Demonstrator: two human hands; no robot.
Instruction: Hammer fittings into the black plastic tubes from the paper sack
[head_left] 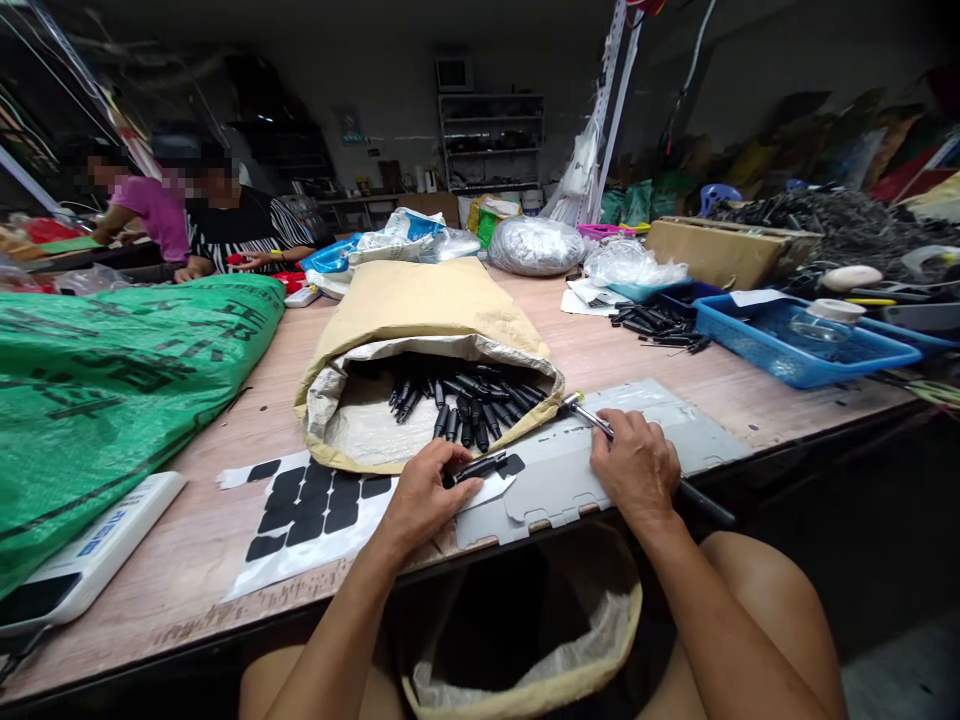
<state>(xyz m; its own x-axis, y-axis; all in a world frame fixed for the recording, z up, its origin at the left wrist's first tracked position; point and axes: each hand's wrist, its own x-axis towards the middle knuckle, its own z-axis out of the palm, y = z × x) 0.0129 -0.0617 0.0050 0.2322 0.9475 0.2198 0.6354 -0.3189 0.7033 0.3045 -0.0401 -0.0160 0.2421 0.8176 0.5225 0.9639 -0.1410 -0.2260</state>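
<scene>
My left hand [426, 497] is closed on a black tubular part [482, 467], pinched between thumb and fingers just above the table edge. In my right hand [636, 462] is a small hammer [600, 424] with a metal shaft and a black grip; its head points toward the sack. Both hands are over a grey cardboard sheet [555, 480]. Directly ahead lies a yellow woven sack [442, 295], its mouth toward me, with many similar black parts [480, 405] inside. A white sheet of black stickers [307, 510] lies left of my left hand.
A green sack [127, 370] and a white power strip [97, 550] occupy the left side. At right are a blue tray [802, 365], loose black parts [656, 325] and a cardboard box [720, 250]. Another open sack [525, 695] is below the table edge. Two people sit across at left.
</scene>
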